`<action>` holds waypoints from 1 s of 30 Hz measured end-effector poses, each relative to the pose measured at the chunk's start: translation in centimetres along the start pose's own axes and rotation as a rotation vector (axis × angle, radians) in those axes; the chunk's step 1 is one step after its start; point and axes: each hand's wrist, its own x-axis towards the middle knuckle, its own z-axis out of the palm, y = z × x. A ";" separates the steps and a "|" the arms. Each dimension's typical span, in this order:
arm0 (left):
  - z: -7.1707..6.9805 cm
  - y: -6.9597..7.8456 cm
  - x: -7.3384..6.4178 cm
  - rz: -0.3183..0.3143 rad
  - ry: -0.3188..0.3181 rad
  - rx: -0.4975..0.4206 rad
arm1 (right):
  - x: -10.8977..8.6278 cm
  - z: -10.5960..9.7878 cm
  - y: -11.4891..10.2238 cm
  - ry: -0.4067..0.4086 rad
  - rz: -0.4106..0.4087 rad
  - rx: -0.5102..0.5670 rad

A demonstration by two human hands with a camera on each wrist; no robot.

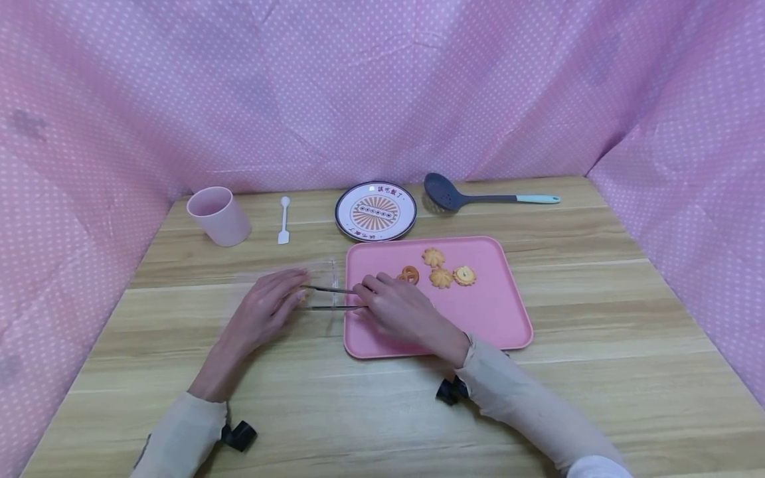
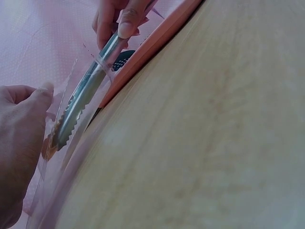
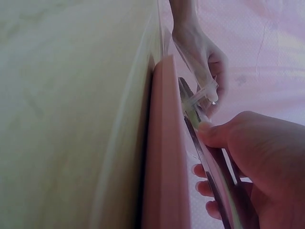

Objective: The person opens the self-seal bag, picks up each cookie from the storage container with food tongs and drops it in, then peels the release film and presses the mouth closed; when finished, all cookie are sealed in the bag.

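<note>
My right hand (image 1: 399,307) grips a pair of metal tongs (image 2: 80,102) with serrated tips, reaching left over the edge of a pink tray (image 1: 478,318). The tongs' tips are inside a clear plastic bag (image 1: 334,269), with a golden-brown cookie (image 2: 48,147) at their ends. My left hand (image 1: 265,307) holds the bag by its edge, thumb and fingers around the film close to the tips. On the tray lie a pretzel-shaped cookie (image 1: 410,274), partly behind the right hand, and flower-shaped cookies (image 1: 441,278) beside a round one (image 1: 464,275).
A pink cup (image 1: 224,222) stands at the back left, near a small white spatula (image 1: 284,222). Behind the tray are a patterned plate (image 1: 375,229) and a dark slotted spoon (image 1: 443,192) with a light blue handle end. Pink dotted cloth (image 1: 382,86) surrounds the wooden table.
</note>
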 end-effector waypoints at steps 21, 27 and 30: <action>0.0 -0.1 0.0 0.011 0.023 -0.015 | -1.3 -0.4 0.6 0.047 0.023 0.044; 0.0 0.0 0.1 0.023 0.034 -0.018 | -3.1 -0.9 1.8 0.066 0.053 0.085; 0.0 -0.1 0.1 0.022 0.036 -0.012 | -4.0 -1.1 2.4 0.073 0.067 0.091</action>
